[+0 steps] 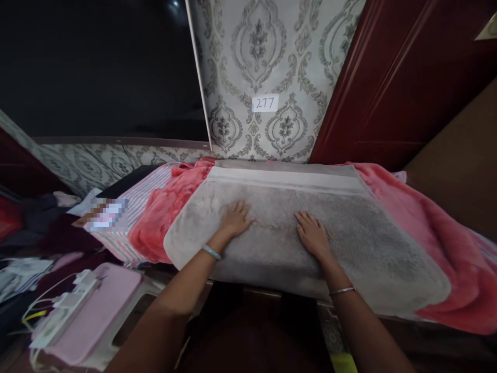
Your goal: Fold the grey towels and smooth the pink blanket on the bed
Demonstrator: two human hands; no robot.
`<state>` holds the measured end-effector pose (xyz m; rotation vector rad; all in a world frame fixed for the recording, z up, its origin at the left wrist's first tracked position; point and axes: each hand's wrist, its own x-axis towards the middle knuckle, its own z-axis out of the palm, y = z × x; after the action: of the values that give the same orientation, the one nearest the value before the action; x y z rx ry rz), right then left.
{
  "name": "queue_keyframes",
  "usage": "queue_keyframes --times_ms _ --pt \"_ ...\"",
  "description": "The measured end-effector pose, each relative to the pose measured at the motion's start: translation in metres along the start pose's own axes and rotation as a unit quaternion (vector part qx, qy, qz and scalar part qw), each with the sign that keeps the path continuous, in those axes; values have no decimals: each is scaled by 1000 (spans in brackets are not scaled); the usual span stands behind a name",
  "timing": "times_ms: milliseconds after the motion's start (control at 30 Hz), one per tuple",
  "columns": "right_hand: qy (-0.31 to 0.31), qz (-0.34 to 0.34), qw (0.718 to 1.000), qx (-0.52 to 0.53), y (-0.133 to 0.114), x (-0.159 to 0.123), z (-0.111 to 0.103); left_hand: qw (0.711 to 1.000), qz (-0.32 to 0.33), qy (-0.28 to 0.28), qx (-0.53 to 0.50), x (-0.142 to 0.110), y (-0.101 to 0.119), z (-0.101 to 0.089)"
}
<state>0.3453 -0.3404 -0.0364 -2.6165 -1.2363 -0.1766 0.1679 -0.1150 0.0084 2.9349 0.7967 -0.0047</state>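
Note:
A grey plush mat [272,254] with a pale band along its far side lies spread before me. My left hand [236,219] rests on its left half, fingers spread and pointing away. On the mat's middle right lies my right hand [311,233], palm down with its fingers apart. Neither hand holds anything. Under the mat, a red-pink plush blanket [155,217] shows on the left and again on the right. The surface beneath both is mostly hidden.
A large dark television [101,72] hangs at the upper left. A paper marked 277 [265,103] is on the patterned wall. At the lower left, a white power strip [66,311] lies on a pink-lidded box [104,305], near piled clothes [23,280]. A dark red door [392,77] stands right.

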Motion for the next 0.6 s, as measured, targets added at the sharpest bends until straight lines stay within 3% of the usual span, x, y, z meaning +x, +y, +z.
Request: queue_keyframes --times_ms 167,233,300,367,433,600 --pt "-3 4 1000 5 -1 1 -1 986 -163 -1 37 -28 -87 -18" --pt "2 5 1000 10 -2 1 -2 979 -199 12 46 -34 -107 -22" --pt "5 6 1000 15 -5 1 -3 972 -228 31 55 -34 -114 -25" --pt "4 9 1000 24 -7 3 -3 966 -247 54 55 -27 -106 -26" --pt "-5 17 999 43 -7 9 -5 971 -221 71 47 -14 -84 -24" --pt "7 41 992 122 22 31 -26 998 27 53 17 22 8 -19"
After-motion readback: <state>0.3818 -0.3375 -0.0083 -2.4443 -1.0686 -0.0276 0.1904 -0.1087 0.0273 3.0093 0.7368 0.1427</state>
